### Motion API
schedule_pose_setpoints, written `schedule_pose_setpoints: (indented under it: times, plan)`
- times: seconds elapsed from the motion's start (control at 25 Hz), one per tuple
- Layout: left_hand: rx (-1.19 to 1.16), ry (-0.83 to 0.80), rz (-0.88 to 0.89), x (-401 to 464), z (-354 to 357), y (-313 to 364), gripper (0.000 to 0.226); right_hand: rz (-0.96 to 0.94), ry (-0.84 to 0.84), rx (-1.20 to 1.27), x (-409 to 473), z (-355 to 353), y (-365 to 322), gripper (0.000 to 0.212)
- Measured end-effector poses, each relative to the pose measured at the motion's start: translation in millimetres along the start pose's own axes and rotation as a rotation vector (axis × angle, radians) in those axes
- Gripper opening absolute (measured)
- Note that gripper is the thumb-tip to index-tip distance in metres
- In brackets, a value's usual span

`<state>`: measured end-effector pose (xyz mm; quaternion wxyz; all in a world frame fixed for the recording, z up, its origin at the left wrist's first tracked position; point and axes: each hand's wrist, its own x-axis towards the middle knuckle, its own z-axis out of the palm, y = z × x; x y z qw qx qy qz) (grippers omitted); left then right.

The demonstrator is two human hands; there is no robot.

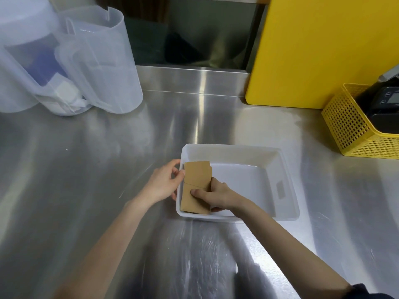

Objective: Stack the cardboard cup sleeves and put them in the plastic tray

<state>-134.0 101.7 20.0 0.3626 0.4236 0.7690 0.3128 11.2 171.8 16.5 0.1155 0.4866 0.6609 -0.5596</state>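
A white plastic tray (287, 186) sits on the steel counter in the middle of the head view. Brown cardboard cup sleeves (197, 172) lie flat in a stack along the tray's left inner wall, one group overlapping another nearer me. My right hand (213, 196) reaches into the tray and grips the near part of the stack, thumb on top. My left hand (165, 182) is outside the tray's left wall, with its fingers curled over the rim and touching the sleeves' left edge.
Translucent plastic pitchers (101, 61) stand at the back left. A yellow board (323, 48) leans against the back wall at right. A yellow perforated basket (349, 124) with a black device (384, 104) stands at the right edge. Bare steel counter (86, 169) spreads left and near me.
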Motion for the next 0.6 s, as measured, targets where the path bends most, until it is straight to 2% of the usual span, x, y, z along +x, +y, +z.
schedule_pose_setpoints:
  times: [0.36,0.52,0.6]
  plan:
    - [-0.042,-0.038,0.004,1.3,-0.5,-1.1,0.035,-0.013,-0.003,0.078,2.7,-3.2,2.0,0.063]
    - [0.126,-0.019,-0.011,3.0,-7.2,7.9,0.046,-0.029,0.021,0.044,-5.7,-18.4,6.9,0.065]
    - [0.176,0.041,0.003,3.2,-10.5,15.3,0.053,-0.044,0.094,-0.071,-17.2,-24.2,3.7,0.066]
